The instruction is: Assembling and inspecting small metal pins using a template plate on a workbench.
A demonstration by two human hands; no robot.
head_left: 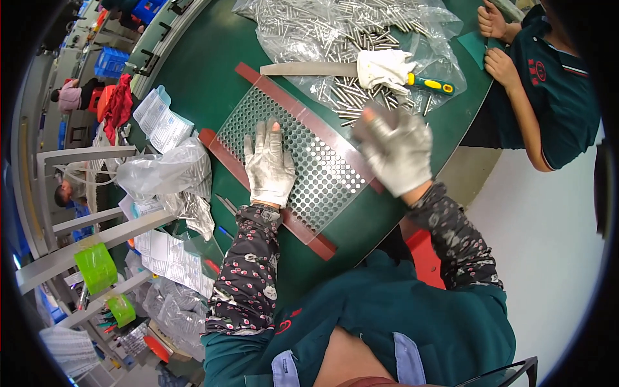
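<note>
My left hand [270, 166], in a pale glove with a bare fingertip, lies flat with fingers spread on a clear plate full of round holes [316, 213]. Many holes at the plate's right part look bright and filled; those at the left look dark. Two reddish-brown bars [300, 115] run along the plate's long sides. Over its far right end is my gloved right hand [403, 151], smeared by motion. A dark brownish patch shows by its fingers; whether it is held is unclear.
Behind the plate, a plastic bag of short metal pins [361, 97] lies on the green table [206, 51]. A long blade [309, 69], a white glove [383, 68] and a green-yellow handle [431, 84] rest on it. A co-worker's hands [500, 61] are at right. Papers [161, 119] and bags lie left.
</note>
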